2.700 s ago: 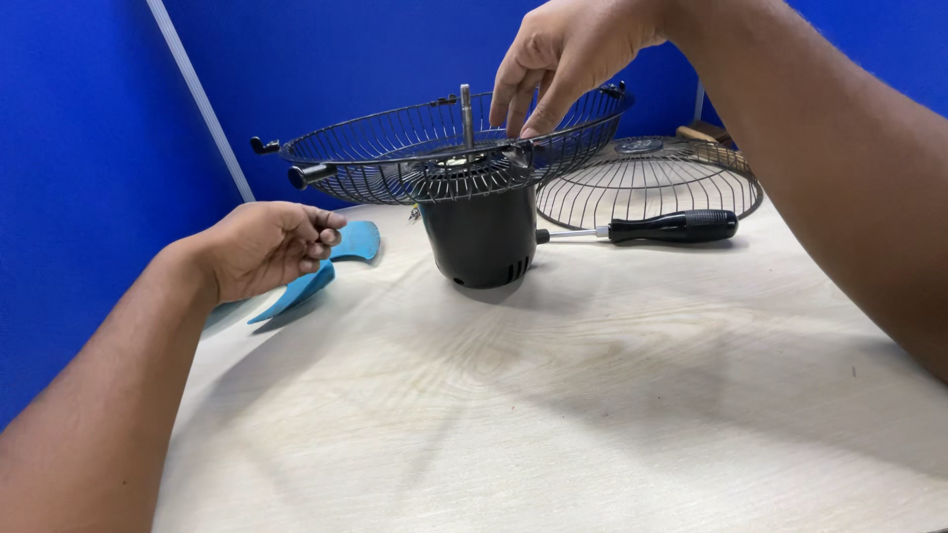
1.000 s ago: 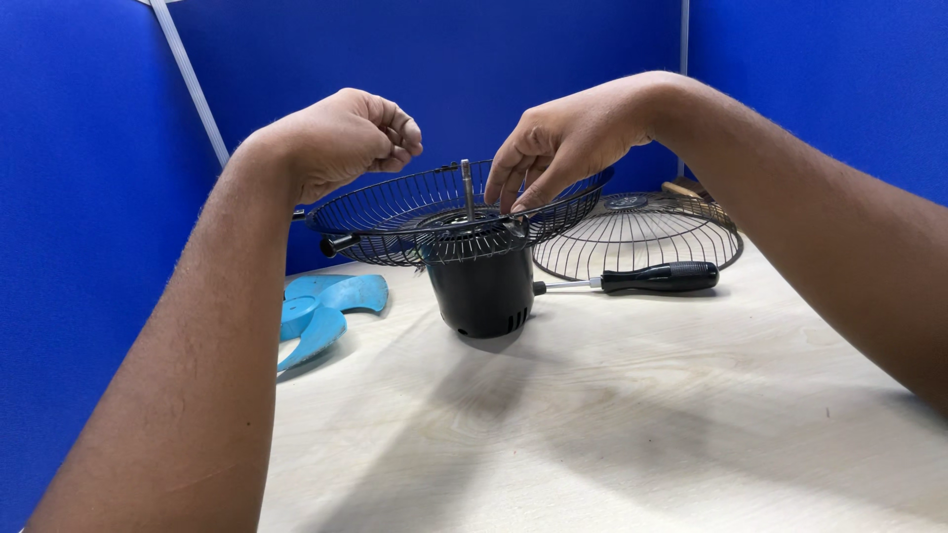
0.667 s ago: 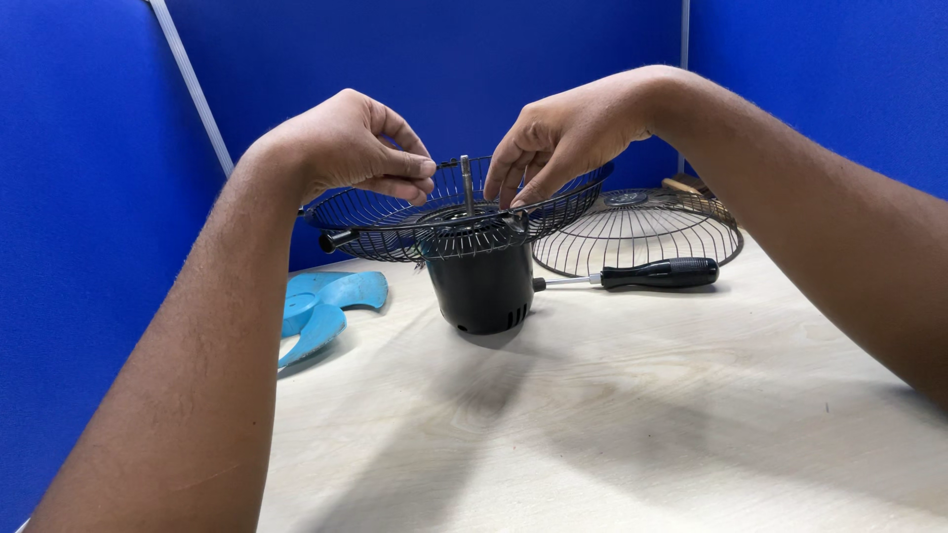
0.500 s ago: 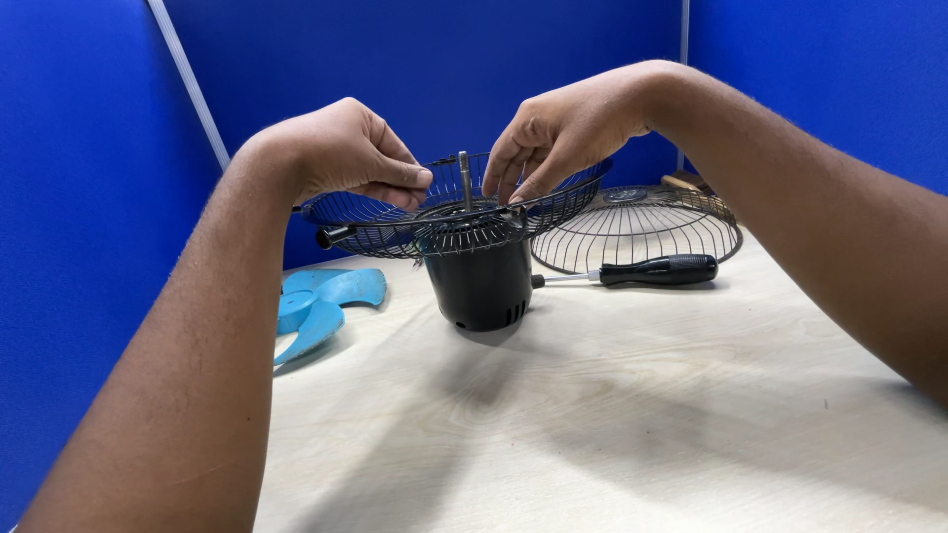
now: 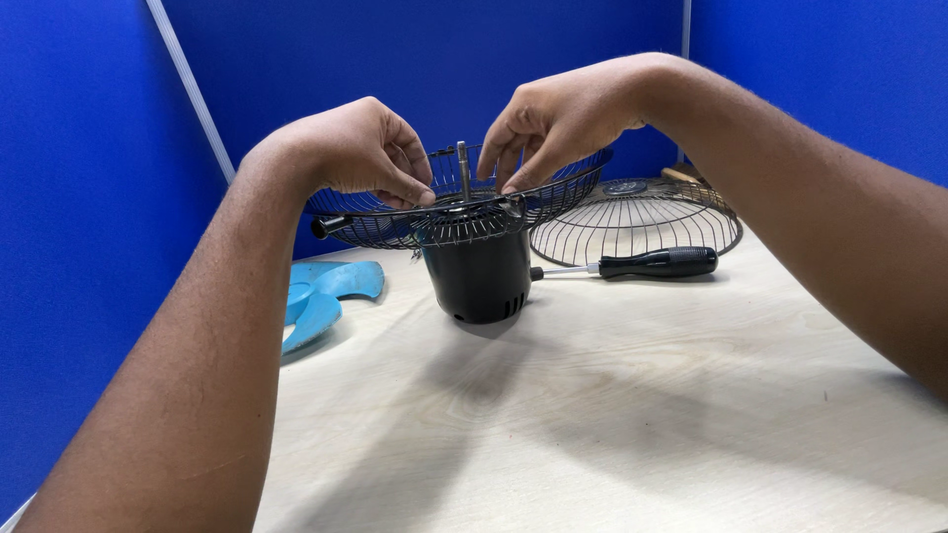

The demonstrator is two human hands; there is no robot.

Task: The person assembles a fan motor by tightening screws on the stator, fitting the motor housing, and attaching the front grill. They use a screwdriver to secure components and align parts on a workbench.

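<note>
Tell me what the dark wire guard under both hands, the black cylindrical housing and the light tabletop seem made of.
Dark wire guard: thin metal rods, dark coated. Black cylindrical housing: probably moulded plastic, slightly glossy, slotted vents. Light tabletop: pale wood or veneer, visible grain.

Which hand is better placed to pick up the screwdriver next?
Probably the right hand: the screwdriver lies on its side of the motor; the left hand would have to cross over the grille.

No packages, labels, signs or screens anywhere in view.
</note>
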